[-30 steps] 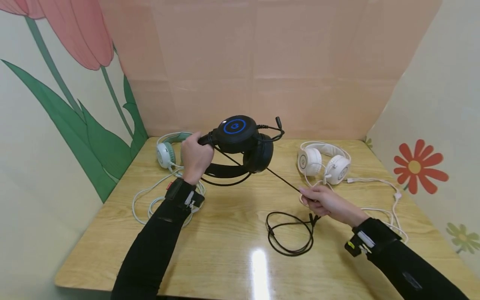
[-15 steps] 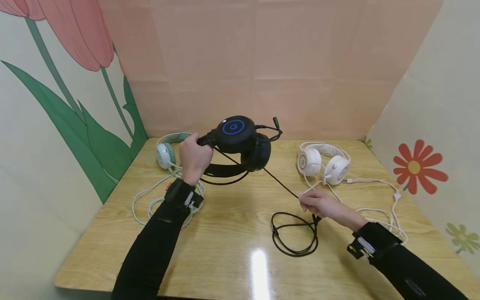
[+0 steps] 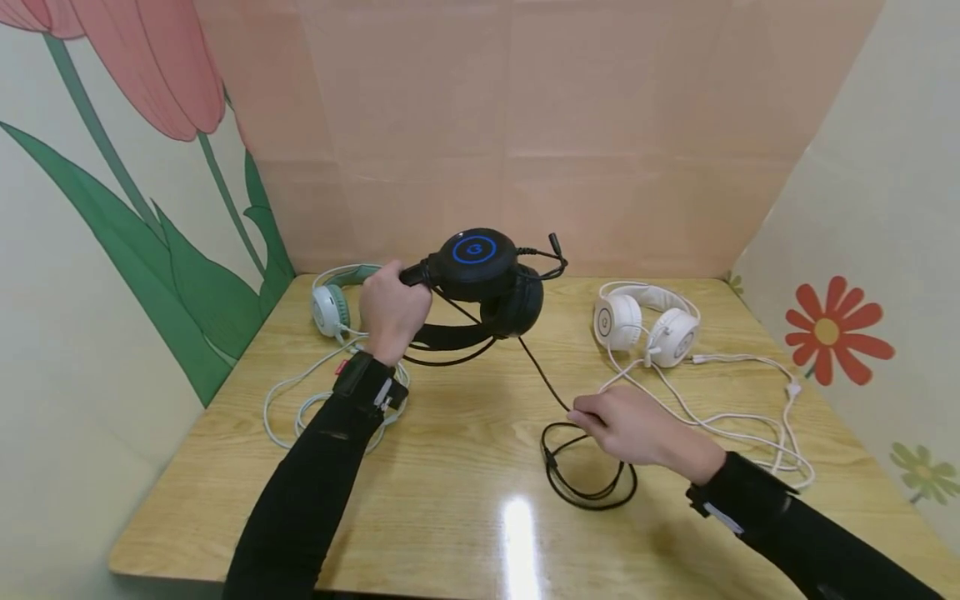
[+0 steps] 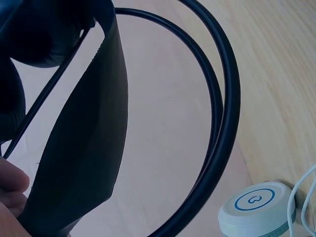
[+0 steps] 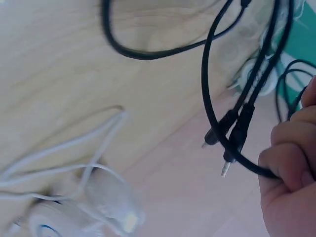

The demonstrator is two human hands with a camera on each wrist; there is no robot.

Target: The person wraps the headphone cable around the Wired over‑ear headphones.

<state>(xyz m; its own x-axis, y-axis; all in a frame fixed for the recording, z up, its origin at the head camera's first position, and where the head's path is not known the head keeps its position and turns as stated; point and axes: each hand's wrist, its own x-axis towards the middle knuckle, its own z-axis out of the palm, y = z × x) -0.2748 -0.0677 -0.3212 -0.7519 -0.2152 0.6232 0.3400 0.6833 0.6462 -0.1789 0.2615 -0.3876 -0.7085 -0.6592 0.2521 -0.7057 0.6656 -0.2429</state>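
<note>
Near the tabletop's [image 3: 435,517] far left corner lay a mint-and-white headset [image 3: 327,310]; beside it the left hand [image 3: 393,310] gripped a black headset [image 3: 471,273] aloft, wood stretching below to the front edge. The right hand [image 3: 633,427] pinched its black cable [image 5: 205,84], nearer than the white headset [image 3: 671,337]. Only the right wrist view showed two jack plugs [image 5: 239,136] dangling.

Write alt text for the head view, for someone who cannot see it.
A person's left hand holds black over-ear headphones with a blue ring above a light wooden table, while the right hand pinches their slim black cable. White headphones rest at right, mint-and-white ones at left.
</note>
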